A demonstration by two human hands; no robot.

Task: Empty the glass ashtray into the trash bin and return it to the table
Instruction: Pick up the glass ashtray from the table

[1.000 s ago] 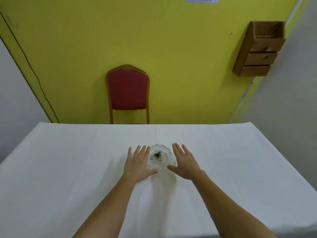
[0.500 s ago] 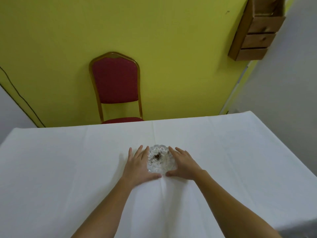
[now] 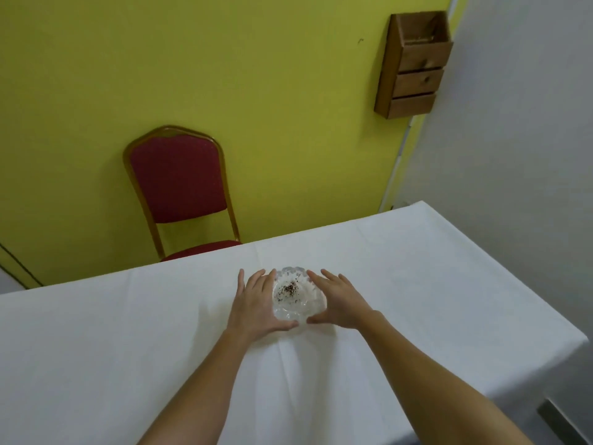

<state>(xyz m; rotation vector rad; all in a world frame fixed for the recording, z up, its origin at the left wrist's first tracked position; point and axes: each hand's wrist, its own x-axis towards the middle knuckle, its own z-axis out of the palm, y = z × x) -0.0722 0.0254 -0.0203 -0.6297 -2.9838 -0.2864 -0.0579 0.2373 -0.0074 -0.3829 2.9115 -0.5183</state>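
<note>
A round cut-glass ashtray (image 3: 296, 298) with dark ash specks in its middle sits on the white tablecloth of the table (image 3: 112, 348). My left hand (image 3: 256, 305) presses flat against its left side, the thumb curling under the near rim. Against the right side lies my right hand (image 3: 340, 300), its thumb meeting the near rim too. Both hands cup the ashtray between them, and it rests on the cloth. No trash bin is in view.
A red padded chair (image 3: 179, 184) with a gold frame stands behind the table's far edge against the yellow wall. A wooden box with drawers (image 3: 414, 62) hangs on the wall at upper right. The table's right corner (image 3: 577, 338) drops off beside a grey wall.
Both hands have closed in from beside the ashtray until they cup its sides. My view has swung left and tilted, so the chair and wall box have shifted in the frame.
</note>
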